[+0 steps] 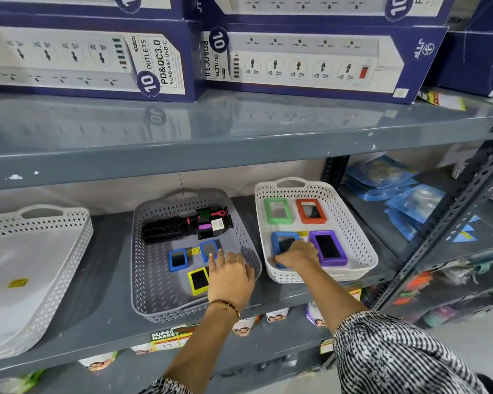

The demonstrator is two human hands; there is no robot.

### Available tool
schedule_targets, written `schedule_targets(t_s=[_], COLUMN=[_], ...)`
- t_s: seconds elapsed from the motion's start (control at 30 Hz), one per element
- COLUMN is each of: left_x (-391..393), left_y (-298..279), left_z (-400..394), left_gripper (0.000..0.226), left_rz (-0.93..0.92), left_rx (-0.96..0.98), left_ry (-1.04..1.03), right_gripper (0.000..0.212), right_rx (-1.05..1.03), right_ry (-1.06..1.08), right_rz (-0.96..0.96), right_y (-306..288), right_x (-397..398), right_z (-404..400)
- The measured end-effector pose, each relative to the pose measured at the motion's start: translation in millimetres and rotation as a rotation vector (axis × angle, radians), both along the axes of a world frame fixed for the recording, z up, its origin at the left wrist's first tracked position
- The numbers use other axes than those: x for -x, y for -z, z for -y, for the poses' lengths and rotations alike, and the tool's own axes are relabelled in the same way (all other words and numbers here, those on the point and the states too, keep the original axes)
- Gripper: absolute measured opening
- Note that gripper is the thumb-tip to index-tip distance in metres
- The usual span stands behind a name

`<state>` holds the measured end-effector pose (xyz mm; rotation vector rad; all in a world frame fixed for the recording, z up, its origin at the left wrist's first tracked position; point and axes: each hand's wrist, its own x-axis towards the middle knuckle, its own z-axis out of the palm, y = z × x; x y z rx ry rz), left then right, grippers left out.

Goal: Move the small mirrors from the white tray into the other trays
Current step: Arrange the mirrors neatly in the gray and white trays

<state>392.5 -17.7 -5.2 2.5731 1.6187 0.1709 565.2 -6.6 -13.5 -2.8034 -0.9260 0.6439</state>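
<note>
Black-and-white striped sleeve [396, 354] on the right arm, and 1 thin gold bangle [227, 306] round the left wrist.

Three trays sit in a row on the shelf [103, 334] before me. The left tray [40, 251] holds nothing I can make out but a small sticker. The middle tray [143, 251] holds a hairbrush [165, 228] at the back and three small mirrors [178, 260] in front of it; my left hand [229, 275] rests inside, just right of them. The right tray [353, 223] holds four mirrors [310, 211], two behind and two in front, and my right hand [296, 253] lies on the front-left one. Boxes [310, 61] are stacked on the shelf above.
</note>
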Motion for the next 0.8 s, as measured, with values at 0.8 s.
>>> schedule_targets(t_s=[0.8], left_x=[101], left_y=[11], left_z=[38], left_gripper=[0.041], left_rz=[0.519], left_rx=[-0.222], left_ry=[-0.078], right_gripper=[0.041], right_rx=[-0.790], right_ry=[-0.842], right_rz=[-0.005], right_y=[-16], right_x=[112], right_z=[62])
